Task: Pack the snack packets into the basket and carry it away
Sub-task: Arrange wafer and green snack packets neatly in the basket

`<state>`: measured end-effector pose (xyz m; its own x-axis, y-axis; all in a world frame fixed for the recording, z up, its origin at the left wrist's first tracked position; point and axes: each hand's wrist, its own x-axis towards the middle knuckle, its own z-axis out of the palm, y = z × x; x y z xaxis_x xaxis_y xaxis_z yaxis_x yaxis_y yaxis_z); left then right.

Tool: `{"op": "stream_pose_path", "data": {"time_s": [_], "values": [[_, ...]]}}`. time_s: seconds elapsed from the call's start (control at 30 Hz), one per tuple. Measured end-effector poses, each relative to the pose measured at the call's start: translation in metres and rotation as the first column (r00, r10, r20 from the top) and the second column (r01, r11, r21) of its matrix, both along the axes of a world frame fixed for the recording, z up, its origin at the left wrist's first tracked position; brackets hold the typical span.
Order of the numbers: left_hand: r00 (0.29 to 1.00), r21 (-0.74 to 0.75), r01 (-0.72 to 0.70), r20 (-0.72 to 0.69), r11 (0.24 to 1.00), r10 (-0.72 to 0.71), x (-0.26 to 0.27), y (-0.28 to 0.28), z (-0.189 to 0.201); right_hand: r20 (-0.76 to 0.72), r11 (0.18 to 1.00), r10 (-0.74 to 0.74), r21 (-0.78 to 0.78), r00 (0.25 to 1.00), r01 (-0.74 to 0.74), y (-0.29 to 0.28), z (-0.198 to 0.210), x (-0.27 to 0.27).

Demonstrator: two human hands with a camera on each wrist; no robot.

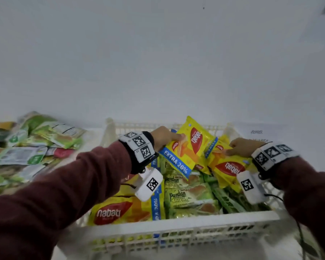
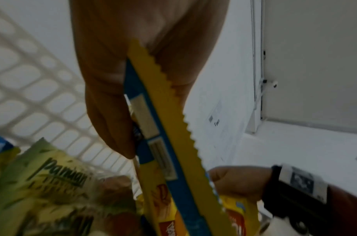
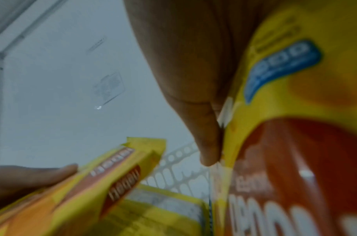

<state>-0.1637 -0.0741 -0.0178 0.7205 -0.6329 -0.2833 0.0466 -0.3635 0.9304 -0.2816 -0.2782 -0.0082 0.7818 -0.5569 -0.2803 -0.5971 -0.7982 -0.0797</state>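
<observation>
White surface (image 1: 298, 132) and pale wall fill the background. Nearest us sits the white basket (image 1: 176, 222), already holding yellow and green snack packets (image 1: 189, 197). Over it, our left hand (image 1: 163, 136) pinches one yellow Nabati packet (image 1: 188, 145) by its edge, fingers (image 2: 110, 111) clamped on it. Our right hand (image 1: 240, 147) grips a second yellow packet (image 1: 227, 169) likewise. Farther left, loose green packets (image 1: 36, 145) lie piled outside the basket.

The head camera looked down over the basket (image 1: 176, 220); both wrist cameras sat close, each also catching the opposite hand.
</observation>
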Motion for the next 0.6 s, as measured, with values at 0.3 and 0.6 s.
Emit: {"op": "stream_pose_path", "data": {"time_s": [0.3, 0.6], "values": [[0.889, 0.444, 0.031, 0.397, 0.896, -0.228, -0.014, -0.003, -0.029, 0.025, 0.994, 0.093, -0.055, 0.995, -0.091, 0.001, -0.016, 0.003], [0.747, 0.514, -0.063, 0.592, 0.855, -0.301, -0.019, 0.016, 0.020, -0.018, 0.964, 0.152, -0.216, 0.988, -0.153, 0.005, -0.005, 0.005]]}}
